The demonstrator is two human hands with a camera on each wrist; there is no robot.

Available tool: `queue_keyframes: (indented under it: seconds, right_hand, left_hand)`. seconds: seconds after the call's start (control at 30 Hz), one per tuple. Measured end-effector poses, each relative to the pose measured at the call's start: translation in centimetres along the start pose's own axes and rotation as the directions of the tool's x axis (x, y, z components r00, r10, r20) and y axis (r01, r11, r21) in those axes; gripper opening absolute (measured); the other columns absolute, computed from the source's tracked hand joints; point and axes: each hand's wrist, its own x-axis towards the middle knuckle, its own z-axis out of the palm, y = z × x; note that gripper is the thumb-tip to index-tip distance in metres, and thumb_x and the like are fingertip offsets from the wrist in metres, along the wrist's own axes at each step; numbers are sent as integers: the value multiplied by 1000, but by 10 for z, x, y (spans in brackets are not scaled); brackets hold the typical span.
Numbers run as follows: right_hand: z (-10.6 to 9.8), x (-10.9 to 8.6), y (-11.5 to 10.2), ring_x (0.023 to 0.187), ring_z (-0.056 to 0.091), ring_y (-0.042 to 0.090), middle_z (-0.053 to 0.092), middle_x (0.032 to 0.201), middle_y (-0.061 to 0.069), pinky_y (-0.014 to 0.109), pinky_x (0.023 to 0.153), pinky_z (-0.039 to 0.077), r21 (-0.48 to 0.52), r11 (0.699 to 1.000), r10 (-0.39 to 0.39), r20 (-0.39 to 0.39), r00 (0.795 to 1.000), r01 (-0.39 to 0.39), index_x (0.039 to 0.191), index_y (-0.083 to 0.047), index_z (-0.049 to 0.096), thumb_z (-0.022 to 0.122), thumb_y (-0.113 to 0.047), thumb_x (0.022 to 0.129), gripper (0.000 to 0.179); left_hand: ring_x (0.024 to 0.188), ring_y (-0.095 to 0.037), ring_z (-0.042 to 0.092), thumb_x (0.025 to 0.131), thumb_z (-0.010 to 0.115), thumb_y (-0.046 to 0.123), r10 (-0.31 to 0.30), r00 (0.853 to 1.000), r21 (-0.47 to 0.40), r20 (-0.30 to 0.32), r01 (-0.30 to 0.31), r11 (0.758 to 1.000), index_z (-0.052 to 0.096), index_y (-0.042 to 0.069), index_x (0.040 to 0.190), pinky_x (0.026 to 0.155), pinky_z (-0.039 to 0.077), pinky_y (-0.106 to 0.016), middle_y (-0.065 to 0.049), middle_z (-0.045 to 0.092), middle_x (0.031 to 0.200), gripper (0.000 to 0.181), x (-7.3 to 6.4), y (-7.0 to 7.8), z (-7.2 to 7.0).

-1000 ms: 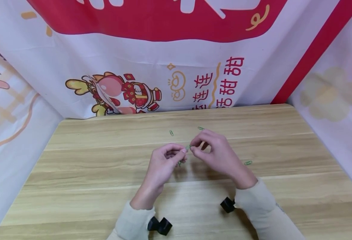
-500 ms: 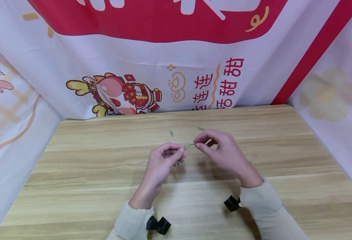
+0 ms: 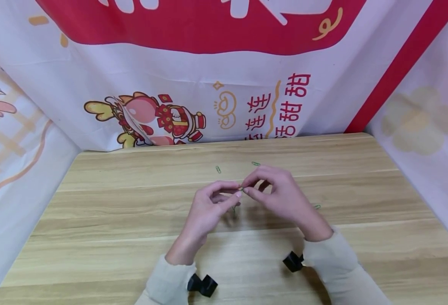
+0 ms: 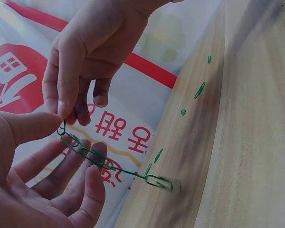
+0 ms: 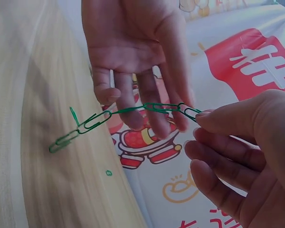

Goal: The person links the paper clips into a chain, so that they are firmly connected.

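A chain of linked green paper clips (image 5: 164,108) hangs from the fingertips of both hands, held above the table. My left hand (image 3: 212,207) pinches it near its upper end with thumb and index finger, while the lower links dangle past the other fingers. The right hand (image 3: 273,192) pinches the end paper clip (image 5: 190,113) between thumb and index fingertip. Both hands' fingertips meet closely at that clip, partly covering it. In the left wrist view the chain's lower links (image 4: 159,181) reach out over the wood, the last one blurred.
Loose green paper clips lie on the wooden table (image 3: 113,220): one clip (image 3: 218,169) beyond the hands, another clip (image 3: 256,163) behind the right hand, a third clip (image 3: 317,206) beside the right forearm. A printed cloth (image 3: 193,67) stands along the table's back edge.
Half a second ago my right hand drew away to the right, showing a stretch of clip between the hands. Now it is back against the left fingertips, which have shifted slightly right.
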Motion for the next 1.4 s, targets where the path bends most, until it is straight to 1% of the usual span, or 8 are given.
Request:
queue_keyframes:
  seconds: [0.2,0.37,0.57,0.7,0.87,0.97,1.17,1.4]
  right_hand:
    - [1,0,0,93,72,10,78,103,-6,29,79,63,-8,1000,23,3,1000,-23,103,-18,81,81,-8,95,13]
    - [-12,1,13,96,72,14,78,104,-3,35,80,63,-60,989,135,0,991,-134,107,-16,81,80,-12,97,11]
    - [-35,-3,46,92,67,20,75,98,5,35,80,57,-256,926,300,55,952,-277,106,-10,79,77,-12,98,8]
    - [-49,-8,61,83,62,20,72,90,5,32,71,54,-334,875,416,146,897,-351,96,-9,77,80,-12,95,4]
    - [-57,-14,66,78,59,21,68,85,5,32,68,51,-360,813,562,282,778,-457,90,-12,74,86,-18,92,13]
    - [-54,-15,66,80,59,21,68,86,4,32,71,49,-393,789,596,308,741,-471,89,-12,74,87,-21,91,16]
    - [-46,-14,69,81,59,20,69,89,5,32,71,48,-403,775,614,298,731,-486,89,-11,75,82,-16,95,10]
    - [-42,-15,77,83,59,19,69,89,3,32,76,49,-338,826,551,309,775,-452,92,-12,75,78,-17,98,8]
  left_hand:
    - [96,-19,74,102,75,21,13,1000,27,-3,-13,1000,78,16,118,89,59,-42,-5,80,109,17,-1,1,-1]
    - [95,-18,75,104,73,20,7,999,3,-50,-7,1000,78,16,118,87,60,-40,-5,82,108,16,0,1,-1]
    - [94,-17,76,103,74,18,-18,995,-28,-102,15,1000,78,14,118,83,60,-34,-6,82,109,16,1,3,0]
    - [93,-16,76,103,74,17,-22,994,-38,-105,18,999,78,13,119,84,60,-34,-7,81,111,17,1,3,0]
    - [92,-17,76,103,74,16,-11,995,-56,-103,5,998,78,11,118,80,59,-30,-8,81,109,16,1,2,0]
    - [92,-17,75,103,74,15,-9,995,-66,-101,2,998,78,10,118,77,58,-27,-9,81,108,17,0,2,0]
    - [92,-17,75,103,74,15,-14,995,-70,-99,7,998,78,10,118,78,59,-28,-9,81,108,16,0,2,0]
    - [92,-17,75,103,74,16,-24,995,-73,-96,17,997,77,9,119,76,58,-26,-10,81,109,18,1,2,0]
